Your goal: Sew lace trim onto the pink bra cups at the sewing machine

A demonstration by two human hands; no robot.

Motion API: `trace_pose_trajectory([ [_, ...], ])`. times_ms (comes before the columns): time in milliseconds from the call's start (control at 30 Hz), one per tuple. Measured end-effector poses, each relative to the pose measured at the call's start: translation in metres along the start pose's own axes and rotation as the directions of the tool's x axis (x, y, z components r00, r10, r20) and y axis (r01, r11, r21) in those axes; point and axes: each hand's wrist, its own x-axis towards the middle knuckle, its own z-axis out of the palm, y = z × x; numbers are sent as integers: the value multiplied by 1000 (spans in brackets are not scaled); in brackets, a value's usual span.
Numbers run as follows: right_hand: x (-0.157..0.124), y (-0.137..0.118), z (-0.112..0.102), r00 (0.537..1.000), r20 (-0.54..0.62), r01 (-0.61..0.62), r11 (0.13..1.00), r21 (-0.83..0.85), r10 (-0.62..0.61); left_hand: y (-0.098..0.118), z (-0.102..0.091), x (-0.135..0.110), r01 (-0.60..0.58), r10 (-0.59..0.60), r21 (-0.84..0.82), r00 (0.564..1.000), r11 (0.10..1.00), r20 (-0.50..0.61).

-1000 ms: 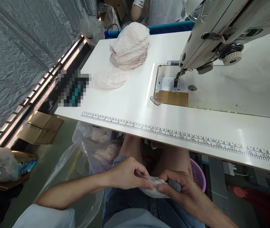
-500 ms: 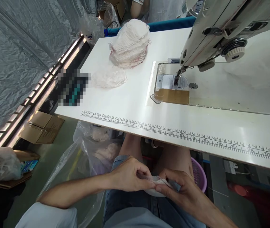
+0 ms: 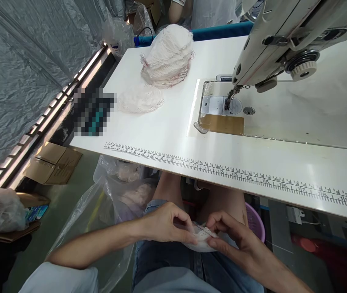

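Over my lap, my left hand (image 3: 173, 226) pinches one side of a small white lace fabric piece (image 3: 203, 240). My right hand (image 3: 233, 238) grips the other side between thumb and fingers. A dark thread or edge runs along the top of the piece; part of it is hidden behind my fingers. On the table lies a thick stack of white lace pieces (image 3: 169, 57) with reddish thread ends. In front of that stack rests a flat, thin lace piece (image 3: 141, 99).
A sewing machine (image 3: 271, 53) stands on the right of the white table (image 3: 161, 130), whose front edge carries a printed ruler. Plastic bags (image 3: 100, 219) of fabric are below at left, with a cardboard box (image 3: 54, 162). A purple basket (image 3: 255, 224) sits at right. Another person's arm (image 3: 176, 11) shows beyond.
My right hand has shifted slightly to the right along the fabric, and more of the white lace shows between my hands. The left hand has barely moved.
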Motion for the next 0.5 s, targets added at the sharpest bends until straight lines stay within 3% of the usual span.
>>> trace_pose_trajectory([
  [200, -6, 4, 0, 997, -53, 47, 991, -124, -54, -5, -2, 2, -25, 25, 54, 1000, 998, 10],
  [500, 0, 2, 4, 995, -60, 72, 992, -106, -78, -2, -2, 0, -15, 12, 122, 1000, 992, 29],
])
